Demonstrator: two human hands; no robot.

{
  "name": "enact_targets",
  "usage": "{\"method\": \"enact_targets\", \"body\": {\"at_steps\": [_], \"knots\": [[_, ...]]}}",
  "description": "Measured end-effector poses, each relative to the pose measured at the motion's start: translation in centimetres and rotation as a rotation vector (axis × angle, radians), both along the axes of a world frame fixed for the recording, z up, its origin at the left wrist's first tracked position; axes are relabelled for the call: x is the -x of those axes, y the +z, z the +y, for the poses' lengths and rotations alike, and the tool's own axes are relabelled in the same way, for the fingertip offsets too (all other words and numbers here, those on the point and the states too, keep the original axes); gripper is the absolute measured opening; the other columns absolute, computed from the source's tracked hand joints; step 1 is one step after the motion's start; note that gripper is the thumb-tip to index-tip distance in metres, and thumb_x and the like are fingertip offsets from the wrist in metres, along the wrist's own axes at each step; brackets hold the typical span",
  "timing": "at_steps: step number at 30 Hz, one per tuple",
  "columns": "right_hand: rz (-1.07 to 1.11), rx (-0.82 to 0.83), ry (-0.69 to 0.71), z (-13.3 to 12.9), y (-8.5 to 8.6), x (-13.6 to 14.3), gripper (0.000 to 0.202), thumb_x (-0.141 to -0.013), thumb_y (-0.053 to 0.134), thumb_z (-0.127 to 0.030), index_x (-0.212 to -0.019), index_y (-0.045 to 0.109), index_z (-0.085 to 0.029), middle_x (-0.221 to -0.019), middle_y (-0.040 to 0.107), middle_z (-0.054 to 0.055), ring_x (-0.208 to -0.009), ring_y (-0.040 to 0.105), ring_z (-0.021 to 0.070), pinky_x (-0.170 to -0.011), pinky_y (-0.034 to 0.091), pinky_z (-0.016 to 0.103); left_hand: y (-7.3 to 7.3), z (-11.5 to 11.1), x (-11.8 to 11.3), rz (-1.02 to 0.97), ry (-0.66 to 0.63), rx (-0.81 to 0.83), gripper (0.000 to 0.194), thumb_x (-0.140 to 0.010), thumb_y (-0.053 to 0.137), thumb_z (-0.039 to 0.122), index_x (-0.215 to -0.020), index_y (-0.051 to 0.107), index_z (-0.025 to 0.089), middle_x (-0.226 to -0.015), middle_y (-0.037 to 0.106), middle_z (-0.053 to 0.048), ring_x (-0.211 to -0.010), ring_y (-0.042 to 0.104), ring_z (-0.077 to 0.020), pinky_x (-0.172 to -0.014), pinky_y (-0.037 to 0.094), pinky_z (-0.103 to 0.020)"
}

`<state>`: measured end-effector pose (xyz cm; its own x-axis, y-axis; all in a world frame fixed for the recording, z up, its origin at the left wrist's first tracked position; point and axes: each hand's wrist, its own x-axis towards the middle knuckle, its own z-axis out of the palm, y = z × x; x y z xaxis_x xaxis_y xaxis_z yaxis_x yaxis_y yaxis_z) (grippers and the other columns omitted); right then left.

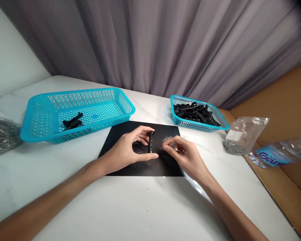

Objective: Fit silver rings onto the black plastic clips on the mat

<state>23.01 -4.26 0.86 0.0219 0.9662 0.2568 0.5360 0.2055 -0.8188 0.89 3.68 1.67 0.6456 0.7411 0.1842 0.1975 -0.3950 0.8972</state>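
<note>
My left hand (pixel 130 145) grips a narrow black plastic part (pixel 151 142) by its two ends, between thumb and fingers, above a black mat (pixel 142 169). Close by on the right, my right hand (pixel 183 150) is closed in a pinch, thumb against index finger. Whatever sits in that pinch is too small to name. Behind its fingertips lies a pile of small metal pieces (pixel 167 138) on the mat. More of these bits show beneath my left hand, partly hidden by it.
A large blue basket (pixel 90 129) at left holds a few black parts (pixel 74 122). A smaller blue basket (pixel 198 126), back right, is heaped with black parts. Clear bags of metal pieces (pixel 234 147) stand at both sides. A plastic bottle (pixel 276 155) lies at the right edge.
</note>
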Motion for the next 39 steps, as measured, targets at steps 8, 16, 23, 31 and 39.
{"method": "enact_targets", "body": {"at_steps": [8,16,23,31,39], "knots": [[0.352,0.159,0.122,0.5,0.1,-1.0,0.023,-0.088,0.075,-0.043,-0.090,0.073,-0.020,-0.087,0.073,0.004,-0.063,0.054,0.0130,-0.060,0.045,0.028,-0.3,-0.4,-0.5,-0.051,-0.059,0.046,0.066,-0.074,0.088,0.040,-0.129,0.055,0.028,-0.124,0.065,-0.003,-0.105,0.067,-0.0194,-0.100,0.058,-0.038],[0.345,0.123,0.069,0.6,0.0,-1.0,0.021,-0.089,0.073,-0.042,-0.091,0.073,-0.021,-0.092,0.072,0.004,-0.076,0.059,0.0160,-0.066,0.044,0.029,-0.4,-0.8,-0.4,-0.042,-0.068,0.025,0.067,-0.075,0.088,0.040,-0.131,0.054,0.028,-0.122,0.064,-0.002,-0.106,0.066,-0.0189,-0.101,0.056,-0.038],[0.394,0.027,0.008,0.8,-0.1,-0.5,0.023,-0.085,0.079,-0.034,-0.103,0.072,-0.021,-0.081,0.071,0.001,-0.068,0.059,0.0143,-0.062,0.045,0.027,-0.6,-1.0,-0.6,-0.024,-0.081,0.041,0.068,-0.074,0.088,0.041,-0.131,0.054,0.030,-0.116,0.064,0.000,-0.104,0.066,-0.0182,-0.102,0.056,-0.038],[0.038,-0.249,-0.093,0.0,0.4,0.3,0.012,-0.094,0.066,-0.020,-0.094,0.077,-0.025,-0.092,0.074,0.003,-0.085,0.066,0.0193,-0.074,0.053,0.034,-0.8,-1.1,-0.6,-0.043,-0.076,0.043,0.071,-0.069,0.092,0.038,-0.130,0.056,0.029,-0.124,0.066,-0.001,-0.112,0.066,-0.0200,-0.106,0.056,-0.037],[-0.218,-0.506,-0.022,-0.2,1.1,1.3,0.022,-0.098,0.057,-0.007,-0.101,0.073,-0.021,-0.094,0.072,0.005,-0.081,0.059,0.0184,-0.074,0.050,0.036,-0.5,-1.3,-0.8,-0.050,-0.042,0.031,0.073,-0.063,0.095,0.037,-0.125,0.059,0.024,-0.116,0.071,-0.001,-0.106,0.071,-0.0195,-0.104,0.058,-0.034]]}}
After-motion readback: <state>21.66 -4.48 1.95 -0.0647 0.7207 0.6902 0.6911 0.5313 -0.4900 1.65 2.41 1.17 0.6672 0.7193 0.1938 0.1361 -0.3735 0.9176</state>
